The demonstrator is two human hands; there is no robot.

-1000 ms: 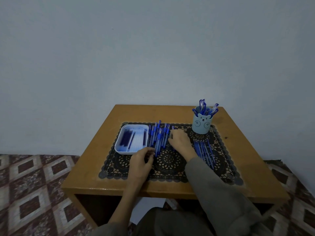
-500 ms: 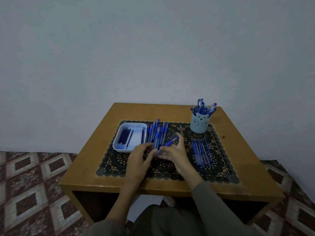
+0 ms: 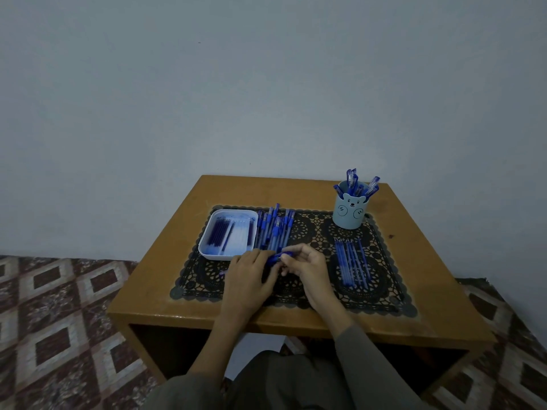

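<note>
Head view, and we have the pen (image 3: 281,256) raised just above the mat (image 3: 310,229) between both hands, right in front of the pile (image 3: 273,229) and near the tray (image 3: 220,256) corner. Our left hand (image 3: 250,276) curls over the barrel with its fingers wrapped round. Our right hand (image 3: 307,269) pinches the other end between thumb and fingertips. We judge the pen light and stiff, a thin plastic barrel, smooth enough to roll or slip (a firm pinch, not a crushing one). The best hold looks like this one: one hand round the barrel, the other at the end, working along its length and never bending it. Both wrists sit low over the bench (image 3: 165,276), knuckles up.
</note>
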